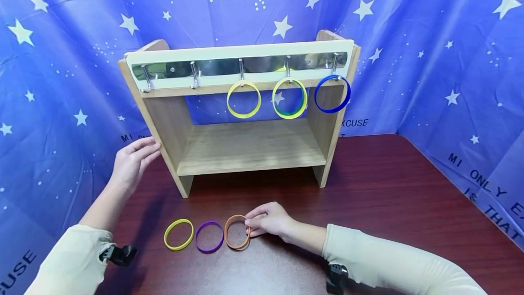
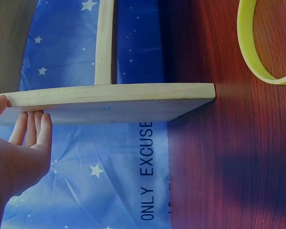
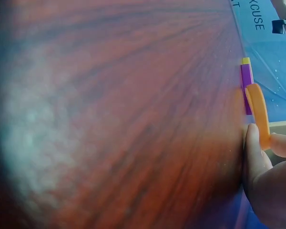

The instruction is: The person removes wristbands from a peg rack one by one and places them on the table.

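Observation:
My right hand pinches the right side of an orange silicone wristband low over the table. In the right wrist view, thumb and fingers meet on the orange band. A purple wristband lies just left of it, and a yellow wristband lies farther left. My left hand holds the left side panel of a wooden shelf. In the left wrist view, its thumb is at the panel's front edge and its fingertips touch the outer face.
Metal hooks line the shelf's top rail. A yellow band hangs on the middle hook, yellow and green bands on the one to its right, a blue band on the rightmost. A starry blue curtain surrounds the dark red table.

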{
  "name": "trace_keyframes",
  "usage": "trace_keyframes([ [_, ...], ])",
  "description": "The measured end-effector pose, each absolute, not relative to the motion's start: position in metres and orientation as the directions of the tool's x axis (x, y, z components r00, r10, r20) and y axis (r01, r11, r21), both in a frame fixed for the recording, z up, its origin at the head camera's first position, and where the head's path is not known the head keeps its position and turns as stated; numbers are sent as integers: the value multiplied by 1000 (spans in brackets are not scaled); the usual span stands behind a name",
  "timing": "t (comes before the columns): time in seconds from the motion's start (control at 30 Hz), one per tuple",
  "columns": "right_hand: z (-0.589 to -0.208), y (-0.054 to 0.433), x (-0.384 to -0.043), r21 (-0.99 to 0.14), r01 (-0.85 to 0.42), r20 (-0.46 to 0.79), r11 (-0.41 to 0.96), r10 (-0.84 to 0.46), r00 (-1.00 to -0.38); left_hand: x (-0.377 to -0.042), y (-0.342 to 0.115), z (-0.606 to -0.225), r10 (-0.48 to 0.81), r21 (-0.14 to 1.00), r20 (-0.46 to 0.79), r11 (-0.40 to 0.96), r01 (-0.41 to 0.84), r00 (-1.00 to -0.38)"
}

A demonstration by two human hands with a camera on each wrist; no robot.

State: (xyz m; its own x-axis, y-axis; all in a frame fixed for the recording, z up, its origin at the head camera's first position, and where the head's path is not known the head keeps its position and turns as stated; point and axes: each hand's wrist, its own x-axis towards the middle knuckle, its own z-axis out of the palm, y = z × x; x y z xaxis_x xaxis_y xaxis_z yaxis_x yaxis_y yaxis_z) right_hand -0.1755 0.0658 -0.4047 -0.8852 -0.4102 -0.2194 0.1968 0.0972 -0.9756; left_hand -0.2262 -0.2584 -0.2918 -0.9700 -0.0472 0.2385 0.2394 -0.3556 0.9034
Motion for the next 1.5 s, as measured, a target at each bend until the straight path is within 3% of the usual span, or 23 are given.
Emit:
trace_keyframes([
  [0.57, -392, 78, -183, -946, 203, -303, 253, -462, -833, -225, -260, -300, -51, 904, 239, -354, 241, -970],
  [0.97, -380, 87, -189, -952, 190, -289, 239, -508, -811, -224, -259, -299, -54, 906, 239, -346, 243, -969],
  [1.2, -369, 89, -195, -966, 174, -247, 191, -482, -840, -225, -259, -298, -56, 896, 250, -365, 253, -966],
  [1.5, -349, 90, -204, -996, 84, -93, 39, -364, -927, -226, -257, -293, -51, 901, 254, -350, 255, -966],
])
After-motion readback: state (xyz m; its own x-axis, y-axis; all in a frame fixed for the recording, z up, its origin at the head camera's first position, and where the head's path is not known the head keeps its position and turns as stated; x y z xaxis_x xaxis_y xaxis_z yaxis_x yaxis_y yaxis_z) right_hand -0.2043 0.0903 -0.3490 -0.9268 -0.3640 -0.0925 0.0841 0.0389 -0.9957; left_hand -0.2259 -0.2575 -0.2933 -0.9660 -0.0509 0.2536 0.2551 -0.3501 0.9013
